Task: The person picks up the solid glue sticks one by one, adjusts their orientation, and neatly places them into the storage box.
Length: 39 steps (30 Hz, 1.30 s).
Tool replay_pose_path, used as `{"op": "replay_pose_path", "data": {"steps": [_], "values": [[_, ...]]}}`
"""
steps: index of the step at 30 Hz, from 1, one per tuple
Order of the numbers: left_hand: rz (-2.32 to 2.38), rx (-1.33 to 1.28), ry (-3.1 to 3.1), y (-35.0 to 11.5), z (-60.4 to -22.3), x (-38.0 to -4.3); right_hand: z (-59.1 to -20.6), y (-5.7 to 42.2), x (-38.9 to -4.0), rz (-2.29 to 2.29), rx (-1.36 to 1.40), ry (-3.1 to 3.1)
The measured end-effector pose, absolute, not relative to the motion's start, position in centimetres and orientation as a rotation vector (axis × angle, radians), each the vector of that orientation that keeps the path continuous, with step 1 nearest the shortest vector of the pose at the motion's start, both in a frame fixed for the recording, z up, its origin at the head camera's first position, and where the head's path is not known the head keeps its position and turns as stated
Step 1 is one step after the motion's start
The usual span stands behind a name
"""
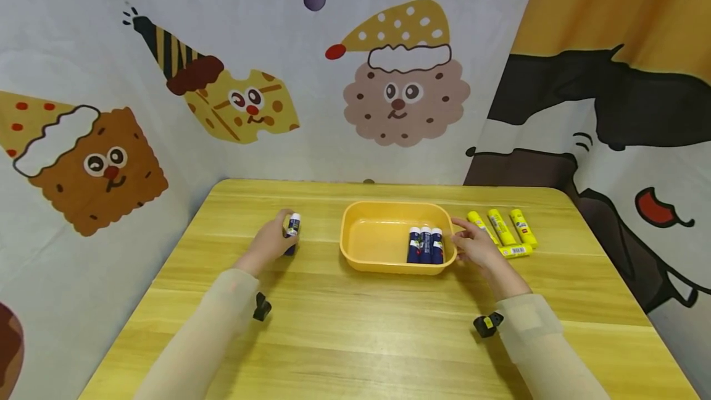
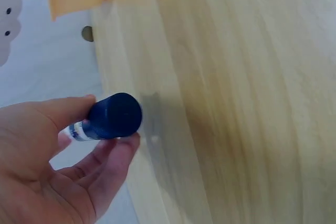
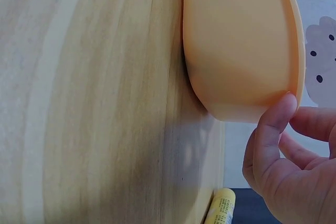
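Left hand [image 2: 44, 182] pinches a blue tube [image 2: 118, 115]; right hand [image 3: 294, 166] grips tray [image 3: 244, 40]; head view alone shows three tubes [image 1: 426, 247] inside.

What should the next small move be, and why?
Probably move the left hand rightward, bringing its blue stick over the tray, just left of the three sticks inside. The held one matches their blue bodies and white caps, that side of the tray is bare, and the right hand pinches the tray's rim, which should help steady it.
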State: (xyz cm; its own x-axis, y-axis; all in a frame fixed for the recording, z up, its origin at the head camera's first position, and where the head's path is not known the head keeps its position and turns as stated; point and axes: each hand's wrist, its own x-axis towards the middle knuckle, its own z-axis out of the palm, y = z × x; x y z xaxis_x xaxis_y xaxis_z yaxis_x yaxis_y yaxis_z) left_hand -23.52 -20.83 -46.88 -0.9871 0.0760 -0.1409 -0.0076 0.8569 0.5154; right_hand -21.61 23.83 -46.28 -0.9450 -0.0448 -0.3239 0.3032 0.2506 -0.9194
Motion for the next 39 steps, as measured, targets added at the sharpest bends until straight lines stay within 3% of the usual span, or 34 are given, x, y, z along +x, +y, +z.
{"op": "replay_pose_path", "data": {"steps": [24,39], "values": [[1.384,-0.122,2.660,-17.2,-45.9,-23.7,-46.2,23.9,-21.6,-1.732,0.233,2.240],[1.688,-0.143,2.521,-14.9,-43.1,-24.0,-46.1,23.8,-21.6,-1.747,0.228,2.235]]}}
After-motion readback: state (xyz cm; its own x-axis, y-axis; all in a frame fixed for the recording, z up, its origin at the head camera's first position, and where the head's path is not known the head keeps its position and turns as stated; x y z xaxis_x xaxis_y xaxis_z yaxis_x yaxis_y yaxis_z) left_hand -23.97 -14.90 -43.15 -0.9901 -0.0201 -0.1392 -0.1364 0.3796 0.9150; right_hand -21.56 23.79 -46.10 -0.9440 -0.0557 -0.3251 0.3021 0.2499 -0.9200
